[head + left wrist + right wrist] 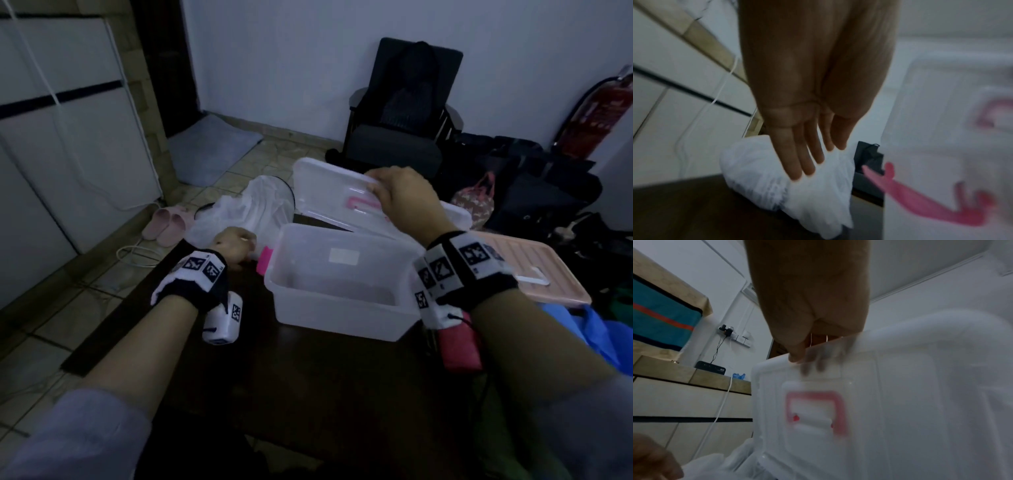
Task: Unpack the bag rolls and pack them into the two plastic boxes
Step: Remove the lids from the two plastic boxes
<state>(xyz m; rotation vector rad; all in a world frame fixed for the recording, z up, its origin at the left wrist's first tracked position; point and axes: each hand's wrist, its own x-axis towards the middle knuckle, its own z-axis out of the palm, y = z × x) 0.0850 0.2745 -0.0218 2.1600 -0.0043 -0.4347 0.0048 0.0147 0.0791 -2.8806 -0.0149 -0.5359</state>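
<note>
The clear lid (337, 197) is pinched at its edge by the right hand (406, 195), tilted just behind the open box (339, 284). The white bag (789, 183) lies just left of the box, nearest the left hand (812, 113), whose fingers (797, 154) are held straight above it.

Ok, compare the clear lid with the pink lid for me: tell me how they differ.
The clear lid is see-through with a pink handle; the pink lid is solid pink with a pale handle. The clear lid is held up at a tilt, pinched at its edge by the right hand; the pink lid lies flat to the right, with nothing holding it. Both are ribbed rectangles with a handle in the middle.
</note>
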